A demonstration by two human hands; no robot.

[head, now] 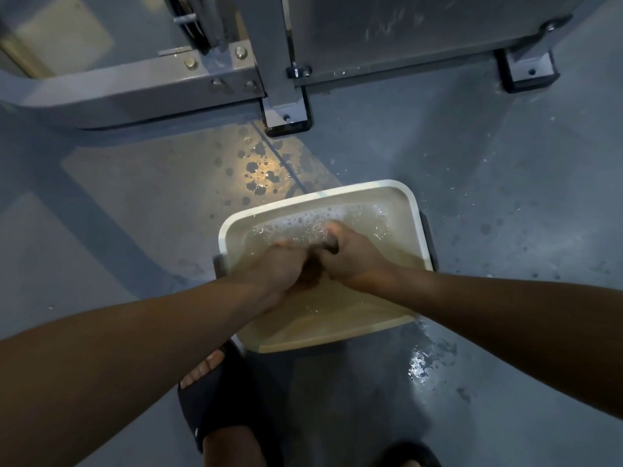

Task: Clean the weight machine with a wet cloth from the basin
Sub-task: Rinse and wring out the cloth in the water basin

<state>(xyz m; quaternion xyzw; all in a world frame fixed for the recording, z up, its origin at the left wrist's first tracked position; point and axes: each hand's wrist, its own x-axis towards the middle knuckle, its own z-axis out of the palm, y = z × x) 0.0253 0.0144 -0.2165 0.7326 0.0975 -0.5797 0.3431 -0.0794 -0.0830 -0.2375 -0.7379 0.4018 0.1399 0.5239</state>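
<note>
1. The floor [505, 163] is smooth and grey-blue, speckled with water drops; a warm patch of light falls on a cluster of dark droplets [259, 170] just beyond the basin, and a shiny puddle [419, 364] lies near its close right corner
2. The weight machine [151, 82] fills the top of the view: a grey steel frame with bolted joints, a flat metal panel [404, 28] with wet streaks on it, and black rubber feet [286, 119] planted on the floor
3. A pale rectangular basin [413, 203] with rounded corners sits on the floor in front of the machine, well apart from its nearest foot
4. The basin holds shallow, murky water [371, 224], with soap bubbles gathered along the far side
5. The left hand [279, 267] and right hand [350, 257] meet over the middle of the basin, fists touching, fingers curled tightly round a dark cloth [331, 247]
6. Most of the cloth is hidden inside the two fists; only a dark bit shows beside the right thumb
7. A foot in a black sandal [215, 399] stands on the floor just beside the basin's near left corner
</note>
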